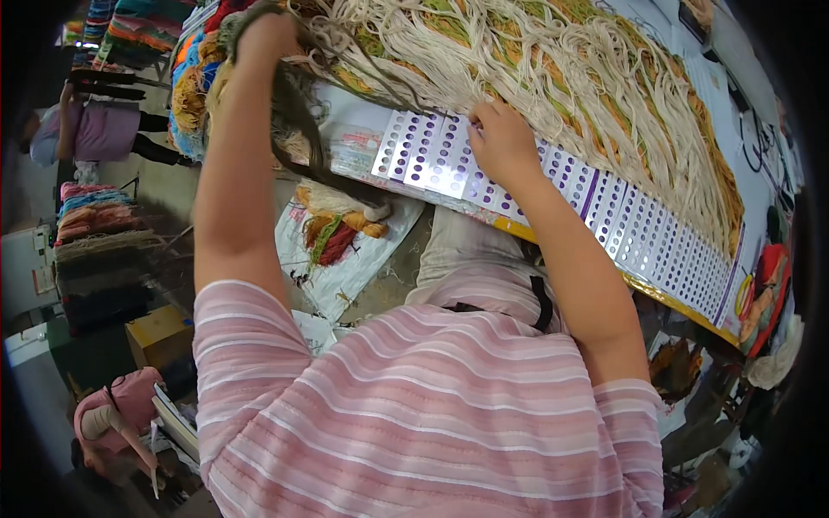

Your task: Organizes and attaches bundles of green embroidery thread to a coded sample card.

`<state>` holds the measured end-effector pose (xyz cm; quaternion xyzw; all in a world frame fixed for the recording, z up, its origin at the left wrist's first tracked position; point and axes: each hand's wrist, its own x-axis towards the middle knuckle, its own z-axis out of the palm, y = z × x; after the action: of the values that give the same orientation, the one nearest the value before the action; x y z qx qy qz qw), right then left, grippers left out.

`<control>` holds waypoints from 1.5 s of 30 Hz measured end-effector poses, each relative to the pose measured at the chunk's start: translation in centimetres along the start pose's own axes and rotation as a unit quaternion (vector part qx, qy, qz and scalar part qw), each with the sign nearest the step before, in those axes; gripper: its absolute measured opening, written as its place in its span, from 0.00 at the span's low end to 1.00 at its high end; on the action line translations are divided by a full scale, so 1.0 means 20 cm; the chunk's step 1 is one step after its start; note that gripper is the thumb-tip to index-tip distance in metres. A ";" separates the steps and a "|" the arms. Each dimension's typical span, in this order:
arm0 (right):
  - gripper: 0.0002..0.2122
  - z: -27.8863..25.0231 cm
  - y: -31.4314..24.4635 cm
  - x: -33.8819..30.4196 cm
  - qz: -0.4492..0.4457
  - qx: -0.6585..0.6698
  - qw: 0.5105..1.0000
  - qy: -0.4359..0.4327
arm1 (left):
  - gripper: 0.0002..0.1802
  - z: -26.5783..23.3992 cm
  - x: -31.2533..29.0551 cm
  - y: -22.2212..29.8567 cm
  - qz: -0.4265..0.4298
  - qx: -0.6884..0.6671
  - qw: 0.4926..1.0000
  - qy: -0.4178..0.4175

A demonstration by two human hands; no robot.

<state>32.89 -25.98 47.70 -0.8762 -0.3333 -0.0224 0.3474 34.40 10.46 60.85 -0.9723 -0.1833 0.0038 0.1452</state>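
Observation:
My left hand [268, 39] is raised at the far left of the table, closed round a hank of dark olive-green yarn [298, 121]. Its loose strands hang over the near table edge, and some trail right across the pale yarn. Over a long white card with rows of round purple holes [440, 151] sits my right hand [503, 142], fingers curled and pressed together. Whatever they pinch is too small to make out; a dark green strand ends close to them. Beyond the card lies a wide heap of cream, green and mustard yarn [553, 78].
Blue, orange and tan hanks [192, 95] hang at the table's left end. Below, a white sack [319, 259] on the floor carries small multicoloured hanks [332, 229]. Racks of coloured yarn [99, 216] and two other people stand off left. Red and orange things [764, 293] lie at the right end.

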 end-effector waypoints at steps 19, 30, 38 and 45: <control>0.06 -0.38 -0.57 -0.05 0.106 0.643 0.757 -0.043 | 0.34 -0.41 -0.91 0.69 0.163 -0.869 0.377 -0.277; 0.04 -0.37 -0.57 -0.09 0.098 0.542 0.831 -0.076 | 0.34 -0.41 -0.96 0.68 0.153 -0.881 0.355 -0.273; 0.06 -0.38 -0.63 -0.08 0.125 0.591 0.795 -0.063 | 0.33 -0.38 -0.98 0.67 0.152 -0.833 0.474 -0.243; 0.06 -0.36 -0.61 -0.09 0.093 0.633 0.768 -0.030 | 0.32 -0.38 -0.98 0.65 0.193 -0.811 0.515 -0.199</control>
<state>25.59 -24.85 59.90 -0.4846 -0.1991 0.2527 0.8134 21.17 -10.26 63.58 -0.6527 0.0610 0.0749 -0.7514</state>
